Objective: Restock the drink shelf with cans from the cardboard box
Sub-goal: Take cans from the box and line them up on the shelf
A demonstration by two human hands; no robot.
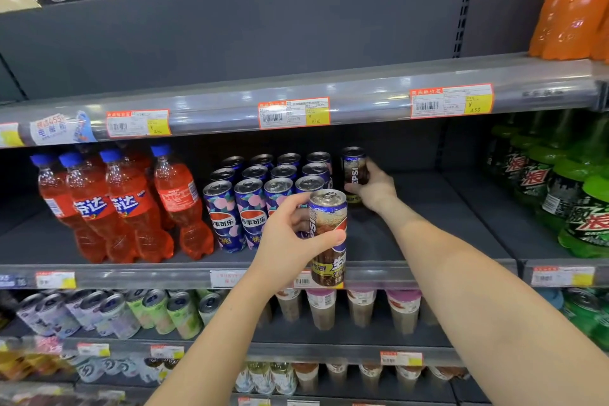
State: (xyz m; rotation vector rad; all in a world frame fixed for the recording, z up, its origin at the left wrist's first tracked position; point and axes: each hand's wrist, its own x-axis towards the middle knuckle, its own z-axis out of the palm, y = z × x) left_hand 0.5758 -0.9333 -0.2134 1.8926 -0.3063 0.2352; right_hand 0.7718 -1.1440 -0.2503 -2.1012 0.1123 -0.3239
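Observation:
My left hand (pixel 291 234) grips a tall brown-and-blue Pepsi can (pixel 328 240), upright in front of the middle shelf's edge. My right hand (pixel 374 188) reaches deep into that shelf (pixel 428 207) and holds a second brown Pepsi can (pixel 354 168) upright near the back, just right of several rows of purple peach Pepsi cans (pixel 253 194). The cardboard box is out of view.
Orange Fanta bottles (pixel 125 207) stand at the shelf's left and green Mountain Dew bottles (pixel 566 188) at its right. The upper shelf (pixel 329 99) holds only orange bottles (pixel 573 0) far right. Lower shelves hold cans (pixel 131 313) and cups (pixel 362 306).

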